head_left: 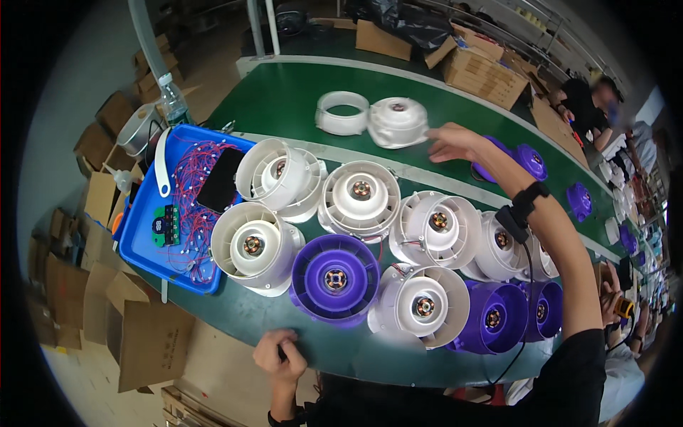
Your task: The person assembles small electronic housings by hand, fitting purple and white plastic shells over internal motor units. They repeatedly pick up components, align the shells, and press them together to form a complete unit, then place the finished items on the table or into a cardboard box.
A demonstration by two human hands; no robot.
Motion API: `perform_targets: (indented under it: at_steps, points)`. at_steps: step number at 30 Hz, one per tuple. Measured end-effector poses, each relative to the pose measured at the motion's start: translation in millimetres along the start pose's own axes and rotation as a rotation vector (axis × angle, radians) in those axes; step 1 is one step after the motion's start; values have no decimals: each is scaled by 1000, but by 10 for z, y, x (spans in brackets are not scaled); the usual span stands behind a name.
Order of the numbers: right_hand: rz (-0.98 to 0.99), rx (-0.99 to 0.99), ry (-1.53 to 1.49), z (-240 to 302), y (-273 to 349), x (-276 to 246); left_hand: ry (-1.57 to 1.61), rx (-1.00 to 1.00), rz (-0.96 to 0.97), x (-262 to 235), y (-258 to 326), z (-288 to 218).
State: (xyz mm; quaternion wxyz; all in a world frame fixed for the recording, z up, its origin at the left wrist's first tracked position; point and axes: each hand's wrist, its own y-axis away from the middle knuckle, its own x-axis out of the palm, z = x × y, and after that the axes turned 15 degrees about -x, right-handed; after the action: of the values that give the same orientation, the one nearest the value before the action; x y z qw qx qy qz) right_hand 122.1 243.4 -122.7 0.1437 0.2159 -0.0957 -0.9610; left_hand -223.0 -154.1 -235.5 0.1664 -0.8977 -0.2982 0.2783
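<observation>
My right hand [455,142] reaches across to the far side of the bench, its fingers stretched out and slightly blurred. Just left of the fingertips stands a white fan housing [398,122], also a little smeared; whether they touch is hard to tell. A white ring [342,114] sits beside that housing. My left hand [281,354] is curled at the bench's near edge, and anything inside its fingers is hidden. Closest to it are a purple fan housing [335,280] and a white fan housing [253,246], both with copper motor windings in the middle.
A blue tray [171,267] at left holds red wires, a black slab [220,179] and a green circuit board [167,225]. More white and purple housings crowd the bench to the right. Cardboard boxes [153,341] stand at lower left. Another person [590,107] works at far right.
</observation>
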Motion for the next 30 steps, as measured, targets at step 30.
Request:
perform_targets:
  at_steps: [30]
  points:
    - [-505,-996,359,211,4472,-536,466,845,775,715,-487,-2543]
